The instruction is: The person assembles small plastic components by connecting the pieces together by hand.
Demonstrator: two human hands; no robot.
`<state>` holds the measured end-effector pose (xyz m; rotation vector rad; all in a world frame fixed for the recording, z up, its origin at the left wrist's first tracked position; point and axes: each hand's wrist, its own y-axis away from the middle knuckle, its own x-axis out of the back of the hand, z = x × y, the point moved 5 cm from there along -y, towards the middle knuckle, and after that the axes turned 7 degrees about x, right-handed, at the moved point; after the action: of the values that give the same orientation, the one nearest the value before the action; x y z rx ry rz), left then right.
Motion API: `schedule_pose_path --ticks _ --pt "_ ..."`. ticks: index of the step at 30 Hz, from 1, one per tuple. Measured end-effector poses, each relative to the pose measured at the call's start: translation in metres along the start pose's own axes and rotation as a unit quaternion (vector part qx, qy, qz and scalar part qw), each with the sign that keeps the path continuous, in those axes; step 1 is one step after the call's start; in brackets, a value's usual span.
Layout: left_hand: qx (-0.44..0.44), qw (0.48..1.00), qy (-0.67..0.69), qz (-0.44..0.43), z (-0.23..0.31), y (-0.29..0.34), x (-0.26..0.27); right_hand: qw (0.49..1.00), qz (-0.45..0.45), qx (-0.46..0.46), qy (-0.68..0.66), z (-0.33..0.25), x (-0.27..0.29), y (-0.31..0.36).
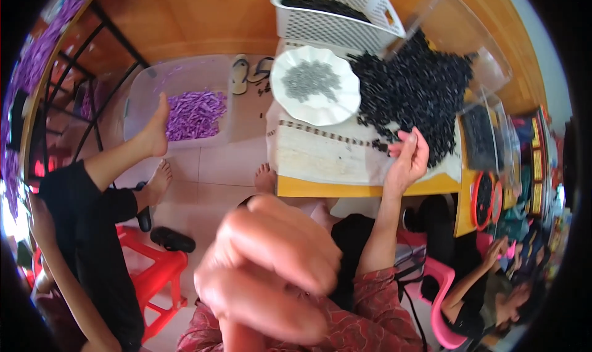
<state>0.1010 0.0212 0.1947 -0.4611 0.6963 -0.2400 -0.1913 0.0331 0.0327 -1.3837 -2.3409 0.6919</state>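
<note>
Close in front of me, my left hand (271, 266) is raised with its fingers curled in. Its inner side is turned from view, so anything held there is hidden. Over the table's right part, my right hand (412, 158) has thumb and fingertips drawn together at the near edge of a heap of small black pieces (413, 93). I cannot make out what lies between those fingertips. A white scalloped plate (290, 108) with small grey pieces (311, 81) stands left of the heap. Both rest on a pale cloth (320, 164).
A white perforated basket (333, 31) and a clear bin (493, 50) stand at the back. On the floor, a clear tub (142, 105) holds purple pieces (194, 114). A person's legs (111, 161) and a red stool (154, 278) are left; another person (493, 302) sits right.
</note>
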Motion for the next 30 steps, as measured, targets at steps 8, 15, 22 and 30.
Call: schedule_pose_path --ticks 8,15,22,30 --pt "0.114 0.944 0.232 -0.205 -0.024 -0.009 -0.071 0.997 0.009 -0.056 0.045 0.01 0.035 -0.016" --pt "0.106 0.925 0.292 -0.22 -0.036 -0.006 -0.08 0.996 0.004 -0.087 0.012 0.017 0.036 -0.013" --pt "0.121 0.925 0.286 -0.218 -0.052 -0.002 -0.078 0.994 -0.093 -0.042 0.039 0.011 0.026 -0.015" --pt "0.145 0.967 0.192 -0.086 -0.054 0.005 -0.086 0.935 -0.254 0.116 0.217 -0.008 0.005 -0.012"
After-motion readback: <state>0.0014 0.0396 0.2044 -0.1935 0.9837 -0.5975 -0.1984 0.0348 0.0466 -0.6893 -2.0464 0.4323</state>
